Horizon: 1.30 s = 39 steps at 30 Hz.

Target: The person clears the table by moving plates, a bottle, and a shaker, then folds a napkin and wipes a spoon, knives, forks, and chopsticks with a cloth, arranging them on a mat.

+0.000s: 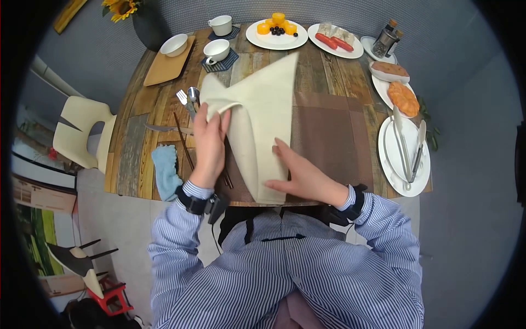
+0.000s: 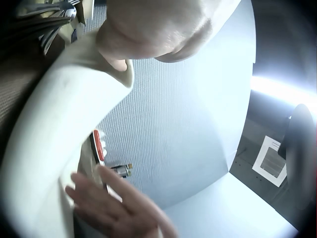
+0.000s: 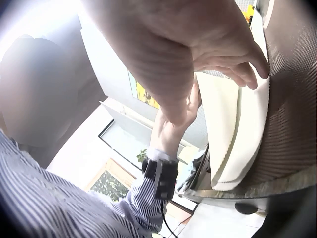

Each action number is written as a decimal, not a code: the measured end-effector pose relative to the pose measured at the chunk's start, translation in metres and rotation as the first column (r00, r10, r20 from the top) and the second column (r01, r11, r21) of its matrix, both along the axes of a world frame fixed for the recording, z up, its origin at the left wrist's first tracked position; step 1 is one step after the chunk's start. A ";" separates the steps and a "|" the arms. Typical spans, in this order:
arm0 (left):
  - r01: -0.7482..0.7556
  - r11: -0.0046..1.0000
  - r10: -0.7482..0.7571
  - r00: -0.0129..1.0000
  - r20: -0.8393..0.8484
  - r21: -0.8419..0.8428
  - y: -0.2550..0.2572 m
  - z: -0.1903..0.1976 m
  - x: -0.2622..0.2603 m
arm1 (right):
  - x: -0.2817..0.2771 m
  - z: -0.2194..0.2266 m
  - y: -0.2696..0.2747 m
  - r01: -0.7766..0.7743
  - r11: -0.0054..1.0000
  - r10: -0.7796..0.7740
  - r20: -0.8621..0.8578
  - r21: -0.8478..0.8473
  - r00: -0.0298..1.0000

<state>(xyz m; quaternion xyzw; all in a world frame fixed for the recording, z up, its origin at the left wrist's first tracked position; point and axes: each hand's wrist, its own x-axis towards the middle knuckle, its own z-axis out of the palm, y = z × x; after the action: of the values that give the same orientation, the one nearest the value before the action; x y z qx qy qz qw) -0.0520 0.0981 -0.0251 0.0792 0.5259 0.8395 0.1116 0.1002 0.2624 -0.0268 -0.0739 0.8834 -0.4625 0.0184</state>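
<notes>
A cream cloth napkin point(image 1: 268, 115), folded into layers with a pointed far corner, lies over the brown placemat point(image 1: 331, 142). With thumb and fingers, my left hand point(image 1: 211, 134) pinches a raised fold on its left side; the left wrist view shows the thumb tucked into that fold point(image 2: 126, 77). My right hand point(image 1: 307, 175) lies against the near right edge of the napkin, its fingers extended and thumb spread. In the right wrist view the fingertips point(image 3: 250, 82) meet the cloth close to its zigzag-cut edge.
Left of the napkin lie a fork point(image 1: 182, 97), a spoon point(image 1: 193, 94), a knife point(image 1: 159, 128), chopsticks point(image 1: 183, 140) and a blue cloth point(image 1: 166, 170). Tongs rest on a white plate point(image 1: 388, 170) at right. Plates of food and cups point(image 1: 216, 51) stand behind.
</notes>
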 end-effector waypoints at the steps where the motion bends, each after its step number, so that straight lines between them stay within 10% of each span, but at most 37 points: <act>1: -0.019 0.998 0.019 1.000 0.013 0.054 0.002 -0.001 0.013 | -0.004 -0.006 0.001 0.061 0.997 -0.061 0.013 -0.049 0.998; 7: 0.222 0.973 -0.220 0.975 -0.035 0.057 0.007 -0.005 0.057 | -0.021 -0.012 0.002 0.200 0.858 -0.107 0.216 -0.473 0.971; 9: 0.234 0.972 -0.234 0.972 -0.039 -0.008 0.004 0.000 0.060 | -0.023 0.001 0.023 0.216 0.947 -0.126 0.344 -0.236 0.931; 11: 0.241 0.962 -0.269 0.913 -0.308 -0.124 0.000 0.010 0.060 | -0.015 -0.003 0.046 0.268 0.952 -0.263 0.053 -0.150 0.963; 15: 0.172 0.884 -0.320 0.900 -0.295 -0.434 -0.020 0.020 0.061 | 0.008 0.039 0.095 0.293 0.955 -0.296 -0.103 -0.037 0.950; 21: 0.136 0.655 -0.578 0.723 -0.378 -0.743 -0.030 0.014 0.069 | 0.052 0.067 0.100 0.124 0.928 -0.036 -0.249 0.350 0.968; 26: 0.175 0.668 -0.671 0.561 -0.484 -0.724 -0.022 0.011 0.052 | 0.070 0.062 0.103 -0.059 0.931 0.074 -0.028 0.360 0.997; 27: 0.194 0.634 -0.706 0.541 -0.457 -0.748 -0.018 0.013 0.042 | 0.071 0.068 0.105 0.086 0.955 -0.099 0.030 0.285 0.995; 29: 0.366 0.718 -0.614 0.733 -0.291 -0.593 0.004 0.024 0.025 | 0.062 0.070 0.109 0.234 0.948 -0.259 0.099 0.217 0.961; 31: 0.311 0.801 -0.470 0.856 -0.216 -0.511 0.029 0.032 0.004 | 0.044 0.066 0.117 0.604 0.780 -0.476 -0.473 0.161 0.741; 33: 0.240 0.865 -0.370 0.899 -0.235 -0.441 0.050 0.009 -0.030 | 0.041 0.068 0.114 0.632 0.764 -0.489 -0.522 0.129 0.699; 35: -0.070 0.707 -0.402 0.779 -0.482 -0.704 0.058 -0.025 -0.064 | 0.040 0.063 0.112 0.653 0.751 -0.501 -0.562 0.094 0.658; 39: 0.052 0.587 -0.479 0.827 -0.294 -0.808 0.062 -0.039 -0.071 | 0.053 0.025 0.107 0.460 0.868 -0.349 -0.429 0.187 0.833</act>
<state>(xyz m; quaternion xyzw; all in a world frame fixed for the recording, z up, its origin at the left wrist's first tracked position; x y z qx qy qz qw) -0.1230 0.1605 -0.0642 0.3111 0.8239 0.4560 0.1283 0.1531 0.3696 -0.0015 0.0317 0.9216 -0.3015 -0.2423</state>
